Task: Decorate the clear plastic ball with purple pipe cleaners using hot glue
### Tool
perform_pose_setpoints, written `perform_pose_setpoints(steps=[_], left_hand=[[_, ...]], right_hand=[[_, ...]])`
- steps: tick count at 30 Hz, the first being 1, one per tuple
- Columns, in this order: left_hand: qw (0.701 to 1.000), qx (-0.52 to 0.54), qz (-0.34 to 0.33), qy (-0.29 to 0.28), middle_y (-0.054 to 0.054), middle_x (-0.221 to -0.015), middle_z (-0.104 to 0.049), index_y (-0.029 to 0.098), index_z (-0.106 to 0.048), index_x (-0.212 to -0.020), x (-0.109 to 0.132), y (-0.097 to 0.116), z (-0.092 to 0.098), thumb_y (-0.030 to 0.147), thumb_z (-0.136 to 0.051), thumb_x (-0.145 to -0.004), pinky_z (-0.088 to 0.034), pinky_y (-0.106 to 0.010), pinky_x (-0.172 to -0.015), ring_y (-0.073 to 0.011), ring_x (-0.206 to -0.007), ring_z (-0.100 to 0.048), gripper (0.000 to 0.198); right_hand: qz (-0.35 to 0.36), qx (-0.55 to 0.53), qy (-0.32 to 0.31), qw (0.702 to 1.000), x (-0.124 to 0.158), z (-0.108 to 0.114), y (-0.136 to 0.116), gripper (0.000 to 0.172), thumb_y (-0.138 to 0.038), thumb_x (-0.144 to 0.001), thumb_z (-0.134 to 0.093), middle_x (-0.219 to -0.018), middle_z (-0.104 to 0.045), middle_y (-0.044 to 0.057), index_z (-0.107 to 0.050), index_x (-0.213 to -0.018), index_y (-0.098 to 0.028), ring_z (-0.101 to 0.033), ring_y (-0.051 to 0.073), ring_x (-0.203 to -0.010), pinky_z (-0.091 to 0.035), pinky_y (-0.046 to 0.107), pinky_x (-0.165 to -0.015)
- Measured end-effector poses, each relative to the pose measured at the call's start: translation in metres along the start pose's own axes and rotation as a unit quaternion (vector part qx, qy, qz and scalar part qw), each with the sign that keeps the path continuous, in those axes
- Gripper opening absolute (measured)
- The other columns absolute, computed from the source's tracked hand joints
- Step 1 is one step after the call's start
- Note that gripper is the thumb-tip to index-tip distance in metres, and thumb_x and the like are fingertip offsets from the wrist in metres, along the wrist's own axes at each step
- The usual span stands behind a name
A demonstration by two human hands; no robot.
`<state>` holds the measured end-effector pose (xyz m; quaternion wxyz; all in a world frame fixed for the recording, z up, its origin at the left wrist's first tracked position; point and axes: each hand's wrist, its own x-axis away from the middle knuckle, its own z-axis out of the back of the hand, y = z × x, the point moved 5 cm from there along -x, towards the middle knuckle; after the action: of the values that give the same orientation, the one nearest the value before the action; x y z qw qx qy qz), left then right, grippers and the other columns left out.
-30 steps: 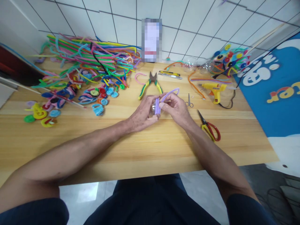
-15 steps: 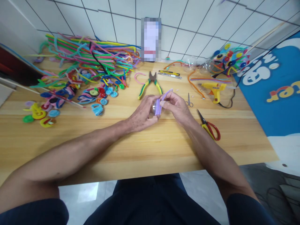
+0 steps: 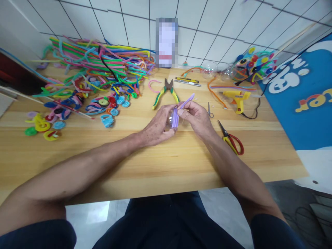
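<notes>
A small clear ball point(image 3: 170, 119) sits between my hands above the table, with purple pipe cleaner point(image 3: 175, 121) lying in bands around its right side. My left hand point(image 3: 158, 126) grips the ball from the left, thumb below and fingers above. The fingers of my right hand point(image 3: 195, 116) pinch the purple strand at the ball's right side. The strand's loose end point(image 3: 190, 98) sticks up to the right above those fingers. Part of the ball is hidden behind my left fingers.
Green-yellow pliers point(image 3: 168, 90) lie just beyond my hands. Red-handled scissors point(image 3: 232, 140), small scissors point(image 3: 210, 111) and a yellow glue gun point(image 3: 237, 99) lie to the right. Pipe cleaners point(image 3: 98, 62) are heaped at the back left. A phone point(image 3: 166, 43) leans on the tiled wall.
The loose purple end now points higher and further right, and my right fingers have shifted slightly on the strand. My left hand has hardly moved.
</notes>
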<state>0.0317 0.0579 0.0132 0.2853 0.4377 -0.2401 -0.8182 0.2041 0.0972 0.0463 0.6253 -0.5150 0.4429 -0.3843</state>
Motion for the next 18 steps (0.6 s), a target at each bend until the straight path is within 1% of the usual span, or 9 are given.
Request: perform_pose_setpoints(steps=[4, 9, 18], left_hand=[[1.000, 0.007, 0.003, 0.002, -0.021, -0.162, -0.054, 0.023, -0.035, -0.168, 0.0000, -0.0003, -0.0004, 0.037, -0.071, -0.099, -0.050, -0.060, -0.128, -0.0381, -0.152, -0.056, 0.079], [1.000, 0.003, 0.001, 0.006, -0.022, -0.162, -0.053, 0.023, -0.035, -0.168, 0.0001, 0.0008, 0.0005, 0.036, -0.071, -0.100, -0.050, -0.060, -0.128, -0.0384, -0.152, -0.055, 0.078], [1.000, -0.003, 0.013, 0.005, -0.019, -0.158, -0.057, 0.023, -0.040, -0.166, -0.0006, 0.0003, -0.0003, 0.036, -0.073, -0.098, -0.052, -0.059, -0.126, -0.0368, -0.150, -0.057, 0.076]], right_hand=[[-0.003, 0.008, 0.006, 1.000, 0.0003, -0.0001, 0.0024, 0.043, -0.061, -0.079, -0.096, -0.103, -0.079, 0.002, -0.073, -0.089, -0.026, -0.072, 0.022, -0.099, -0.062, 0.040, -0.094], [-0.007, 0.006, 0.012, 1.000, 0.0002, 0.0004, 0.0035, 0.041, -0.058, -0.079, -0.095, -0.105, -0.078, 0.002, -0.072, -0.090, -0.026, -0.072, 0.022, -0.100, -0.061, 0.040, -0.098], [-0.019, 0.002, 0.018, 1.000, 0.0009, -0.0016, 0.0044, 0.040, -0.056, -0.079, -0.095, -0.098, -0.076, 0.001, -0.072, -0.088, -0.026, -0.069, 0.021, -0.093, -0.059, 0.039, -0.092]])
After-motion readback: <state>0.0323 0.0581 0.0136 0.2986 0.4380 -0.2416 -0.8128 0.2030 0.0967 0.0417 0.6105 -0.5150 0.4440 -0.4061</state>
